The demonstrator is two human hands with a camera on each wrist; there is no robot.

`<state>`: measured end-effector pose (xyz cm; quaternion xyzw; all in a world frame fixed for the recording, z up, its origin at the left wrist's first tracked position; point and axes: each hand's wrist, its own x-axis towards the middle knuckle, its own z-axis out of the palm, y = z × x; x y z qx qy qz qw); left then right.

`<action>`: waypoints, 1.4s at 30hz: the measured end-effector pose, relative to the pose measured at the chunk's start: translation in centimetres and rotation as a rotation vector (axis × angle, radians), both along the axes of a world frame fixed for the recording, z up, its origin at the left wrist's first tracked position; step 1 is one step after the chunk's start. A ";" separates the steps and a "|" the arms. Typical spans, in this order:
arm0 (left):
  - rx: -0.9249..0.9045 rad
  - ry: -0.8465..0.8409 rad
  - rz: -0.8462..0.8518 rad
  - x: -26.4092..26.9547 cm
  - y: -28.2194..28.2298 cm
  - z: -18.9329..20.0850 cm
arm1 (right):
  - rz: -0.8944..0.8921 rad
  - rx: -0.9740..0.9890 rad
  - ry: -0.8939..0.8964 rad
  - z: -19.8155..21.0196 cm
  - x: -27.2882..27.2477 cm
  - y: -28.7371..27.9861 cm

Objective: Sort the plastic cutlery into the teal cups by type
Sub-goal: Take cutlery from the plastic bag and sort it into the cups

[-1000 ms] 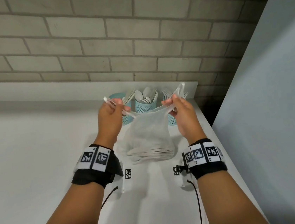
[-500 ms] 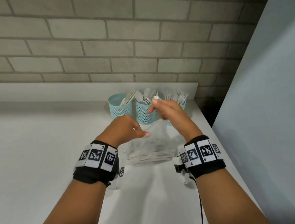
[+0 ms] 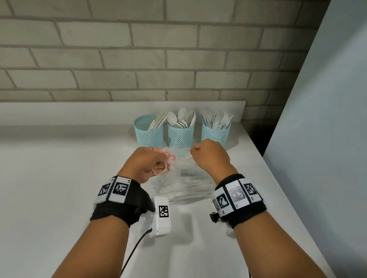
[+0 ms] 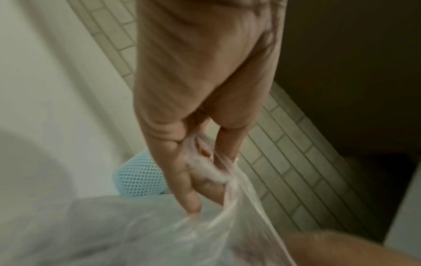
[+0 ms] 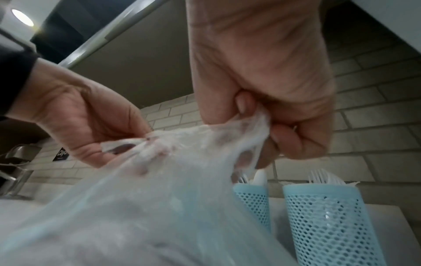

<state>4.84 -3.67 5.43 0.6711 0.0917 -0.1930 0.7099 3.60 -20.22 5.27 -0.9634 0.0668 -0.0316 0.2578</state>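
Three teal mesh cups stand in a row at the back of the white counter: the left cup (image 3: 149,132) holds knives, the middle cup (image 3: 181,131) spoons, the right cup (image 3: 215,130) forks. In front of them lies a clear plastic bag (image 3: 187,184) with white cutlery inside. My left hand (image 3: 151,165) pinches the bag's top (image 4: 212,172) on the left side. My right hand (image 3: 209,156) is fisted on the bag's top (image 5: 255,124) on the right side. Both hands sit close together above the bag.
A brick wall (image 3: 145,51) runs behind the counter. A pale panel (image 3: 338,144) stands at the right, close to the counter's right edge (image 3: 274,185). The wide white counter (image 3: 46,188) stretches to the left. Wrist cameras and cables hang under both forearms.
My hands came down and together from a raised, spread hold on the bag. The bag now rests lower on the counter with its top gathered between both hands.
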 end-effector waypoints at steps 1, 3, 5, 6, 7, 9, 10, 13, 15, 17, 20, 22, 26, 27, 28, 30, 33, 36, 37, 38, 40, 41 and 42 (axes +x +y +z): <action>-0.074 0.033 0.037 0.1 0.3 -0.3 | -0.050 -0.032 0.044 -0.4 0.0 0.0; -0.232 0.111 0.127 -0.1 0.7 -0.7 | -0.122 -0.101 0.156 -0.9 0.1 -0.1; -0.472 0.217 0.239 -0.2 0.9 -1.0 | -0.176 -0.164 0.272 -1.3 0.0 0.1; -0.581 0.267 0.280 -0.2 1.0 -1.1 | -0.196 -0.192 0.316 -1.5 0.0 0.2; -0.648 0.307 0.303 -0.1 1.1 -1.3 | -0.209 -0.195 0.329 -1.9 -0.1 0.2; -0.704 0.355 0.331 -0.1 1.3 -1.4 | -0.191 -0.097 0.255 -2.6 -0.3 -0.1; -0.719 0.366 0.356 0.1 1.4 -1.6 | -0.168 -0.003 0.187 -2.9 -0.2 -0.4; -0.775 0.375 0.376 0.1 1.3 -2.1 | -0.171 0.391 0.045 -3.3 0.2 -0.7; -0.781 0.351 0.384 0.1 1.2 -2.5 | -0.290 0.784 0.084 -3.1 0.2 -0.4; -0.830 0.379 0.457 0.2 1.2 -3.1 | -0.408 1.228 0.180 -2.4 0.3 -0.7; -0.853 0.411 0.517 0.2 1.6 -4.3 | -0.636 1.731 0.207 -2.0 0.5 -2.4; -0.798 0.421 0.497 0.0 1.8 -4.7 | -0.630 1.864 0.180 -2.4 0.0 -3.2; -0.598 0.365 0.387 -0.7 1.8 -4.0 | -0.580 1.716 0.239 -4.3 -0.6 -3.4; -0.494 0.300 0.338 -0.8 1.8 -3.9 | -0.594 1.681 0.245 -4.1 -0.6 -3.2; -0.366 0.214 0.282 -0.8 1.8 -3.6 | -0.601 1.606 0.236 -4.3 0.0 -3.3; -0.033 0.038 0.181 -0.4 2.2 -4.0 | -0.531 1.226 0.196 -3.8 0.5 -3.1; 0.640 -0.147 0.048 0.2 1.8 -4.3 | -0.444 0.363 0.126 -3.4 0.3 -2.7; 1.140 -0.184 -0.121 -0.1 0.5 -4.1 | -0.327 0.140 0.084 -2.8 0.4 -1.6; 1.152 -0.200 -0.160 -0.1 0.0 -4.0 | -0.278 0.105 0.121 -3.0 0.4 -1.0; 1.144 -0.225 -0.173 0.0 -0.4 -4.0 | -0.234 0.071 0.171 -3.3 0.6 -0.5; 1.119 -0.289 -0.145 -0.1 -0.8 -4.0 | -0.174 0.042 0.208 -4.5 0.8 0.3; 1.102 -0.305 -0.105 -0.2 -0.7 -4.0 | -0.153 0.036 0.206 -5.0 0.9 0.5; 1.078 -0.305 -0.062 -0.3 -0.8 -4.0 | -0.125 0.021 0.193 -5.1 0.8 0.7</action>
